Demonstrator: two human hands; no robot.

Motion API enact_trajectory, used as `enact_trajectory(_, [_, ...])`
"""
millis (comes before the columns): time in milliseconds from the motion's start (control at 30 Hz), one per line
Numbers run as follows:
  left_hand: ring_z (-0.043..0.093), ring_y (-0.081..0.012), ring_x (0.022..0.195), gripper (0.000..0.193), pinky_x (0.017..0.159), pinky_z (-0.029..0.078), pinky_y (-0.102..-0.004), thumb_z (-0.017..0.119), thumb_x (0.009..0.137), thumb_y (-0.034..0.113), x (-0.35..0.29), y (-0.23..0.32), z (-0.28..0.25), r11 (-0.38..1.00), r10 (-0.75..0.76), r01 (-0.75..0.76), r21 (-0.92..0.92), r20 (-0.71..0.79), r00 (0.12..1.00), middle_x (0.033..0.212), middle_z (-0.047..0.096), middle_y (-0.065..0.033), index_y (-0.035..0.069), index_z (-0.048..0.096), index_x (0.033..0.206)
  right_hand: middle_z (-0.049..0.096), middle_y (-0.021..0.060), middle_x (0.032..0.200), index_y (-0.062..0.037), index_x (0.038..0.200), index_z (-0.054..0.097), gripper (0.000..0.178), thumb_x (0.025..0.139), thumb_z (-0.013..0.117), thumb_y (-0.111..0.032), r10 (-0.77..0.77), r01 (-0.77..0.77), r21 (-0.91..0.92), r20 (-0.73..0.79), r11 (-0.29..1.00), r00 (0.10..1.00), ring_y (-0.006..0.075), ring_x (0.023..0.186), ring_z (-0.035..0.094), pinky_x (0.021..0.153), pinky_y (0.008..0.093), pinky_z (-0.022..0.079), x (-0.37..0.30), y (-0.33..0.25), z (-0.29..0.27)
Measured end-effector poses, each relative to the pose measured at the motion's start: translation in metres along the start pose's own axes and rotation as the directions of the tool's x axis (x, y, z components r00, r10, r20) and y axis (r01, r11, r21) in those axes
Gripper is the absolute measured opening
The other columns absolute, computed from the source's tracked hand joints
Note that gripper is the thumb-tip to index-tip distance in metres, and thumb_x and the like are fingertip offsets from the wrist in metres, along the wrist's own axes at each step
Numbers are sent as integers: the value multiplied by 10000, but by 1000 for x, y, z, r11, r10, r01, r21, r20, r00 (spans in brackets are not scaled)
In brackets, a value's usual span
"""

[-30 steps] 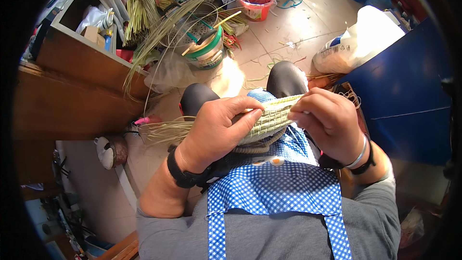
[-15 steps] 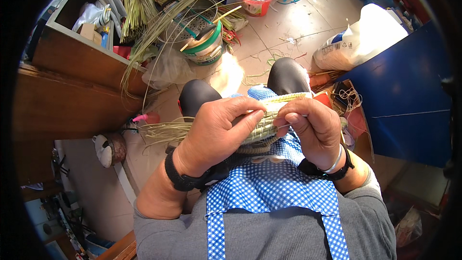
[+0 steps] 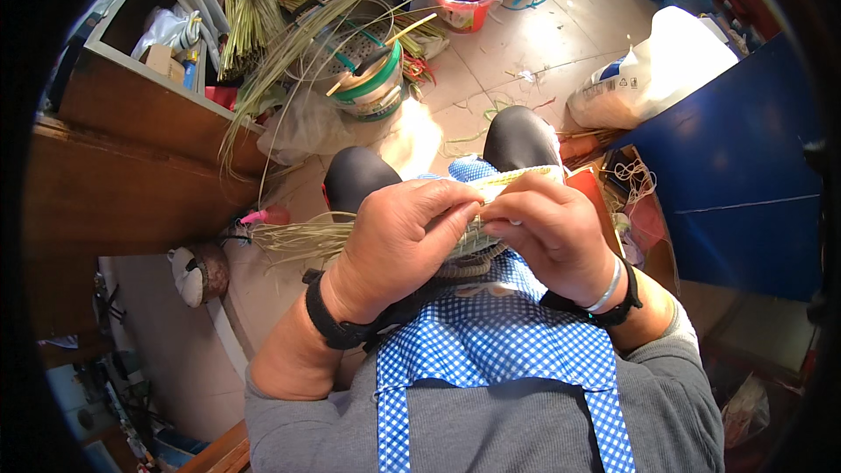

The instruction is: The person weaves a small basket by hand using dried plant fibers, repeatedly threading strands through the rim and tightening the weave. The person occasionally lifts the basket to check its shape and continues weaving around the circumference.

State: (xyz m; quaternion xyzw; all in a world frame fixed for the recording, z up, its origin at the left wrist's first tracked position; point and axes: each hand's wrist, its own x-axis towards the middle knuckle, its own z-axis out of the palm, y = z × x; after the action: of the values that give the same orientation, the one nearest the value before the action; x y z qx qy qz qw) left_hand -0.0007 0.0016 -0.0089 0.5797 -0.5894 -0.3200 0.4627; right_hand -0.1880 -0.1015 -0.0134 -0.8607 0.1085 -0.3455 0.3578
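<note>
A woven straw piece point(image 3: 474, 242) rests over my lap on a blue checked apron point(image 3: 495, 328), largely covered by my hands. My left hand point(image 3: 405, 241) is closed, thumb and forefinger pinching at the middle of the weave. Beside it my right hand point(image 3: 561, 229) is also closed in a pinch, its fingertips almost meeting the left ones. Whatever lies between the right fingertips is too small to make out. Loose straw ends point(image 3: 302, 237) stick out to the left from under my left hand. A pale yellow braided edge point(image 3: 517, 177) shows beyond the fingers.
Past my knees stand a green-and-white bucket point(image 3: 372, 96) with a stick across it and a red bin point(image 3: 464, 4). Straw bundles point(image 3: 254, 22) lie at the far left, near a wooden cabinet point(image 3: 131, 184). On the right are a white sack point(image 3: 648, 74) and a blue panel point(image 3: 745, 184).
My right hand has moved left, toward the left fingertips, and now covers more of the weave. My left hand keeps its pinch in nearly the same place.
</note>
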Motion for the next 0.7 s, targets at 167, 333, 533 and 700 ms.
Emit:
enact_trajectory(167, [674,-319,782,145,709,531,-373,675,850,29,-2,2,2,980,89,-93,175,28,996,846,678,-158,10,697,993,608,105,887,-20,883,626,139,796,733,-3,-110,112,-112,24,987,994,248,754,626,662,327,513,-3,0,-1])
enact_trajectory(333, [643,-331,737,201,661,520,-408,692,794,27,-2,19,1,883,353,-362,299,86,932,811,644,-132,45,684,994,624,101,879,-13,874,661,79,824,714,-44,-164,167,-76,41,983,986,234,739,623,652,316,493,21,-14,-30])
enact_trajectory(533, [578,-224,604,369,528,487,-332,736,695,38,-5,44,2,697,505,-624,354,376,777,730,595,-43,81,684,1057,573,-25,688,-12,850,669,320,1012,565,-267,192,-678,122,910,725,368,75,628,526,607,257,444,39,15,-36])
enact_trajectory(700, [565,-226,593,326,527,477,-334,740,680,70,-8,46,7,684,501,-646,339,426,754,718,586,-42,78,687,1002,576,-37,737,-32,888,661,172,968,570,-153,128,-836,278,917,474,378,63,621,493,559,248,424,23,23,-8])
